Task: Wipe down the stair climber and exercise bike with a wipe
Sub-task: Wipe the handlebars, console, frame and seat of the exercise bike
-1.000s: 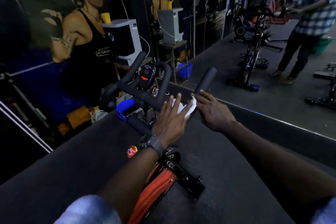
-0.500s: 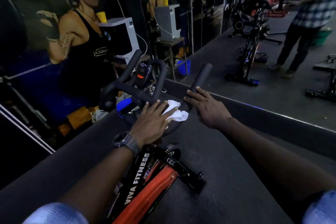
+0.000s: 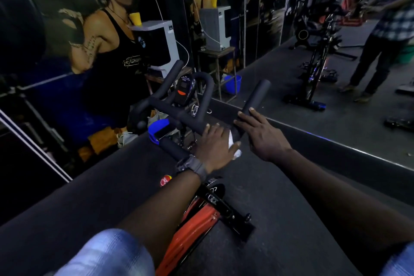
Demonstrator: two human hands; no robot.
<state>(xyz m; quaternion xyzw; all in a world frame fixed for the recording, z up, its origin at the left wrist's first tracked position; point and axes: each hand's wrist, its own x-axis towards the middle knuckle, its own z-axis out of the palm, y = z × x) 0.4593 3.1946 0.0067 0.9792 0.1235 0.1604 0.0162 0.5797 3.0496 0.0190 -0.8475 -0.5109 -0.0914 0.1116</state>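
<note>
Left hand (image 3: pixel 215 143), fingers extended, pressing white wipe (image 3: pixel 234 145) against handlebar (image 3: pixel 179 114) of exercise bike (image 3: pixel 197 219). Right hand (image 3: pixel 264 136), fingers spread, resting on right grip just beside wipe. Console (image 3: pixel 184 92) beyond bar; mirror (image 3: pixel 291 29) behind.

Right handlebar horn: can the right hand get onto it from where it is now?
Probably yes. The right hand rests with straight fingers at the base of the right handlebar horn, and nothing covers the horn above. The left hand and wipe sit lower, aside.

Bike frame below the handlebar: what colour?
Orange-red bike frame with black fittings, seen in the head view.
</note>
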